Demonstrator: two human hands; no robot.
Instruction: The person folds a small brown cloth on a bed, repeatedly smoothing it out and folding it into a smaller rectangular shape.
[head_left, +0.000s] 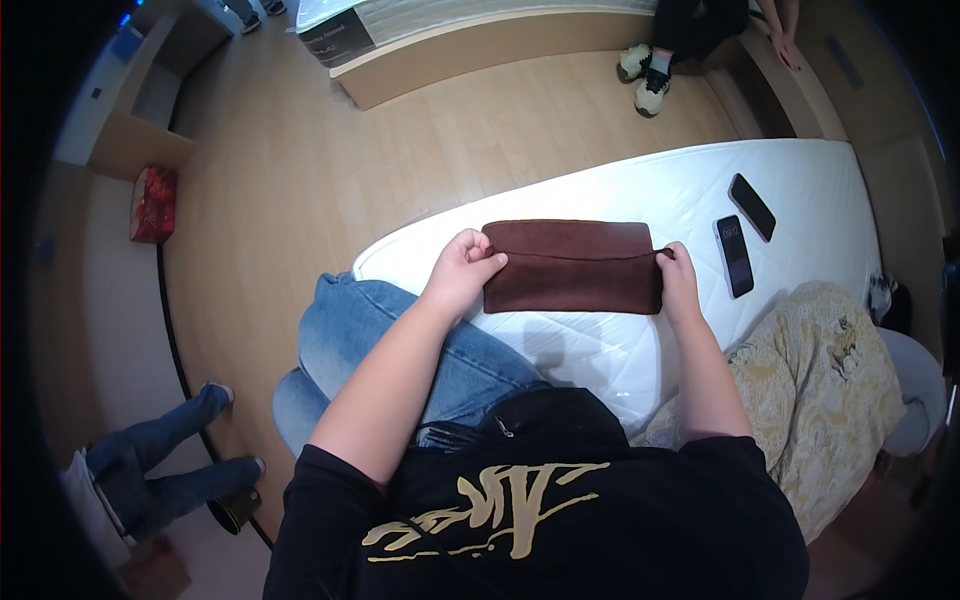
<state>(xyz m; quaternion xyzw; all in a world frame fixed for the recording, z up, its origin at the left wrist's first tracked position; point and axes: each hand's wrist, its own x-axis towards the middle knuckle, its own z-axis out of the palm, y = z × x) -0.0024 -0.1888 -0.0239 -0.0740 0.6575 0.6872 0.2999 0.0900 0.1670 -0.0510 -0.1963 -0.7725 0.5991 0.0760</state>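
Note:
A dark brown cloth lies flat on the white mattress in front of me, in a long rectangular shape. One edge of it runs across its middle like a fold line. My left hand pinches that edge at the left end between thumb and fingers. At the opposite end, my right hand grips the same edge, with a small corner of fabric showing past the thumb. The cloth's upper strip reaches beyond both hands, away from me. Its underside is hidden.
Two smartphones, one with a lit screen and one dark, lie right of the cloth. A patterned yellowish fabric is by my right arm. A seated person's shoes rest beyond the mattress; another person stands at left.

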